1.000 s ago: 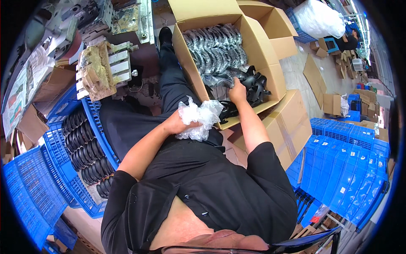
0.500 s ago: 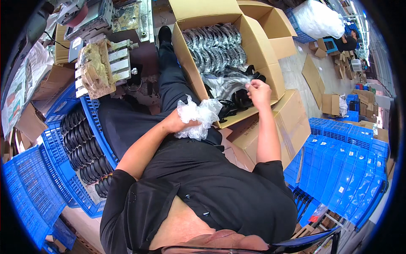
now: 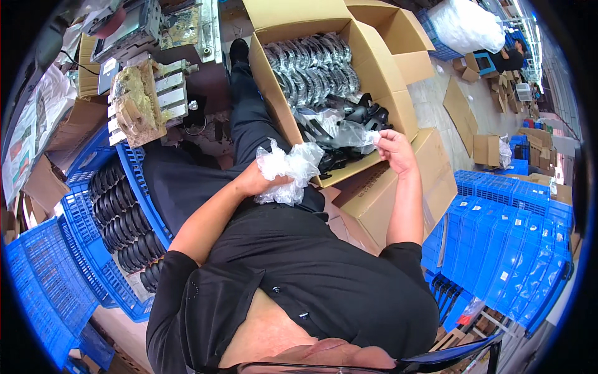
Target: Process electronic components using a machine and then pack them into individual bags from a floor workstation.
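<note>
A crumpled wad of clear plastic bags (image 3: 293,165) is gripped in my left hand (image 3: 254,179) above my lap. My right hand (image 3: 397,151) pinches one end of a clear plastic bag (image 3: 355,134) at the right side of an open cardboard box (image 3: 387,75). The bag stretches left from my fingers over loose black curved parts (image 3: 370,115) in the near half of the box. Whether anything is inside this bag I cannot tell. Behind them, rows of curved parts wrapped in clear plastic (image 3: 314,70) fill the far half.
On my left stands a blue crate (image 3: 128,165) holding rows of black curved parts (image 3: 121,215). A machine fixture (image 3: 140,103) is beyond it. Stacked blue crates (image 3: 498,249) rise on the right. Another carton (image 3: 392,37) adjoins the box; a co-worker (image 3: 514,59) is far right.
My right hand has moved right and slightly nearer, drawing the bag's end along and uncovering more loose black parts. My left hand stays nearly in place with its wad.
</note>
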### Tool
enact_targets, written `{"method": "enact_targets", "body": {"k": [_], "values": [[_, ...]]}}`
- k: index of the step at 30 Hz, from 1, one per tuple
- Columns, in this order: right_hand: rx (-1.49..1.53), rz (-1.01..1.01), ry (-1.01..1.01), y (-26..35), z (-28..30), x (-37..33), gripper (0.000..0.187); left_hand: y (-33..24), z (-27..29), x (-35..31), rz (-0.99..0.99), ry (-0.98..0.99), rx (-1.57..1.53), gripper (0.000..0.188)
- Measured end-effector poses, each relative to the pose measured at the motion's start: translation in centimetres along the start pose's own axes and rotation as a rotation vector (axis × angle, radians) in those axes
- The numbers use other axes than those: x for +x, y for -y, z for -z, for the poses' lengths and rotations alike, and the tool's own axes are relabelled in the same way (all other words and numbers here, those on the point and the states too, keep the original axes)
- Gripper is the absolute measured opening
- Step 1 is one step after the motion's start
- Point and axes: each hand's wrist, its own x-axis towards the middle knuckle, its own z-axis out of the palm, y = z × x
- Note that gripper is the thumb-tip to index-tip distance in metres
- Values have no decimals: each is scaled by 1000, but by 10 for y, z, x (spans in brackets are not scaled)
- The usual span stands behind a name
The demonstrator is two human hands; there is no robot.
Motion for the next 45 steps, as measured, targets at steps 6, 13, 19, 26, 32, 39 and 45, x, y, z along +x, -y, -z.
{"method": "enact_targets", "body": {"k": [6, 13, 19, 26, 32, 39, 45], "values": [[5, 85, -132, 9, 29, -10, 9, -2, 0, 3, -27, -18, -48, 34], [186, 142, -151, 26, 17, -18, 9, -18, 11, 4, 12, -68, -220, 34], [-162, 316, -90, 25, -31, -18, 7, -29, 7, 20, 41, 74, -861, 64], [-129, 320, 386, -3, -137, -22, 18, -50, -12, 46, -155, 96, -535, 72], [360, 152, 349, -27, -147, -20, 15, -22, -15, 58, -355, 46, 254, 49], [594, 81, 291, -46, -142, -30, 19, -28, -41, 58, -503, -90, 306, 26], [374, 101, 337, -46, -130, -17, 21, -16, -33, 44, -259, 187, 137, 27]]}}
